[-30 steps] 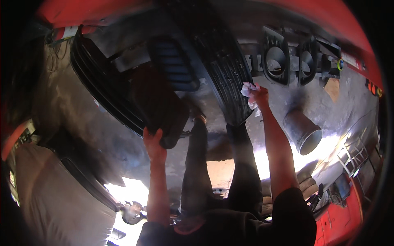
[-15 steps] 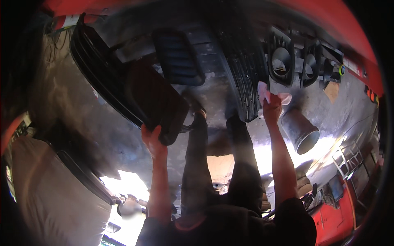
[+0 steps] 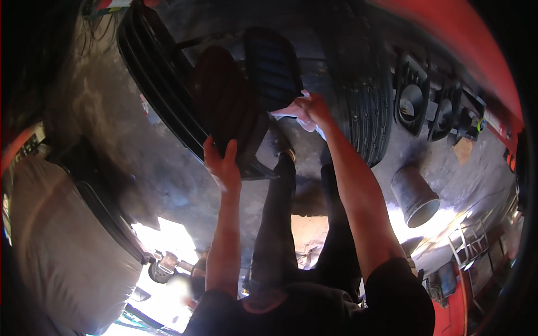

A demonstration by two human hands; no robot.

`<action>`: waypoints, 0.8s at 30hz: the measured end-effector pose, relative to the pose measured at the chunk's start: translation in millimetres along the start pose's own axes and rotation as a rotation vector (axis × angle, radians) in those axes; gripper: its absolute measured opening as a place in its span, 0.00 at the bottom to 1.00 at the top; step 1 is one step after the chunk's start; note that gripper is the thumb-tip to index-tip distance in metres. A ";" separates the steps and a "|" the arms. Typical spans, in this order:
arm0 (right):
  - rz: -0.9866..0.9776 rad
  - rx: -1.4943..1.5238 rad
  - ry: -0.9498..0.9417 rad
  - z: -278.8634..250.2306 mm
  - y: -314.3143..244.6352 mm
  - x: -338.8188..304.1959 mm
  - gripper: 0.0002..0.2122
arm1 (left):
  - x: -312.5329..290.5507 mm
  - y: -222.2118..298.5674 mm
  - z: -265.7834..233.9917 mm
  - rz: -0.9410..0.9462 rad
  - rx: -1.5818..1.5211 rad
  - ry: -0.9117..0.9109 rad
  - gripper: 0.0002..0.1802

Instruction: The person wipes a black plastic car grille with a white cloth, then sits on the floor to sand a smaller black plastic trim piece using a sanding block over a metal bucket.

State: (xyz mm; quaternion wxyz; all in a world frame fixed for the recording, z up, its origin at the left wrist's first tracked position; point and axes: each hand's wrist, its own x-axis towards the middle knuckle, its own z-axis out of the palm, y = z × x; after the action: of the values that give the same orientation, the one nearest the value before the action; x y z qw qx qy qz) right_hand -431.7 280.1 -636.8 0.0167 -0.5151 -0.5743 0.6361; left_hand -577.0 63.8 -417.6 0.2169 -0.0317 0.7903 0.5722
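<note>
My left hand [image 3: 223, 167] grips the lower edge of a dark rounded panel [image 3: 224, 101], thumb and fingers apart around that edge. The panel leans across a long black slatted grille [image 3: 159, 84]; its surface is too dark to make out well. In my right hand [image 3: 318, 110] is a crumpled pink cloth [image 3: 302, 116], close to the lower end of a smaller black slatted panel [image 3: 273, 70]. Right of that hand lies another long black grille [image 3: 370, 120] with several slots.
Black bezels with round openings [image 3: 411, 103] lie at the far right. Nearer stands a metal cylinder [image 3: 414, 196]. A cloth-covered bulky shape [image 3: 73, 246] is on the left, and a red surface [image 3: 459, 45] curves along the far right.
My right hand has carried the pink cloth left, from beside the right grille to the smaller slatted panel. My left hand and the dark panel have shifted up in view.
</note>
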 end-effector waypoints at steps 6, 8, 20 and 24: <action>-0.074 -0.237 0.023 -24.5 -10.3 -14.7 0.09 | 36.4 -4.1 19.2 0.026 0.068 -0.039 0.29; -0.170 -0.289 0.135 -25.0 -12.9 -7.8 0.10 | 45.0 7.3 29.3 0.045 0.072 -0.057 0.27; 0.032 -0.595 0.272 -89.9 -23.2 -60.1 0.11 | 88.1 -20.5 48.5 0.030 0.098 -0.017 0.20; -0.079 -0.370 0.411 -97.4 -38.3 -74.6 0.18 | 103.8 -44.9 68.2 0.065 0.064 -0.037 0.19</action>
State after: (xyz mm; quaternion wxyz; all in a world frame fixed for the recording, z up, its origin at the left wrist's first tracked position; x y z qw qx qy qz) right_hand -353.0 316.9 -542.2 0.0636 -0.6048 -0.6848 0.4015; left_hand -636.6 131.6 -514.0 0.2138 0.0115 0.8047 0.5537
